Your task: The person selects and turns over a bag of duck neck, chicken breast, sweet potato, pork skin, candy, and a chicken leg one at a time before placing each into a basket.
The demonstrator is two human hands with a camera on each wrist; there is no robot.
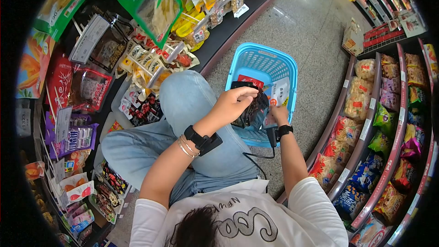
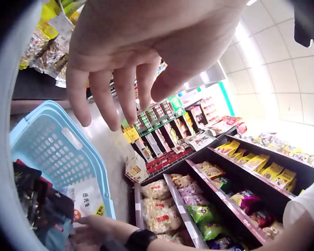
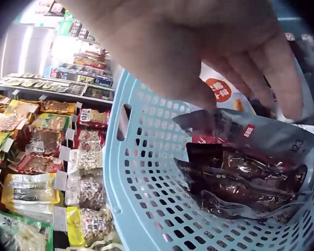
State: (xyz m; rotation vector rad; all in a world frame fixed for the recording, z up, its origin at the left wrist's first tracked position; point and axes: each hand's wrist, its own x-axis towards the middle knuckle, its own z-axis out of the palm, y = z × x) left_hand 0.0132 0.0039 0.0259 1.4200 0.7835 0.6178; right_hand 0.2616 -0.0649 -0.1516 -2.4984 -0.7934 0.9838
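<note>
A blue basket [image 1: 292, 71] on the floor holds dark packets [image 1: 244, 114] and a white packet [image 1: 278, 91]. My left hand [image 1: 234, 105] hovers over the dark packets; in the left wrist view the same hand [image 2: 146, 47] has loosely bent, spread fingers and holds nothing. Down inside the basket, my right hand [image 1: 280, 115] is at the white packet. The right wrist view shows that hand [image 3: 199, 57] with extended fingers beside the top of a grey packet [image 3: 251, 133], over several dark packets [image 3: 235, 183]; its fingertip contact is partly hidden.
Snack shelves [image 1: 386, 123] stand to the right of the basket. On the left, a rack carries hanging packets [image 1: 153, 7], with boxes of small packets [image 1: 141, 105] lower down. Bent knees in jeans [image 1: 190, 96] lie beside the basket. A cable [image 1: 260, 156] hangs near the right wrist.
</note>
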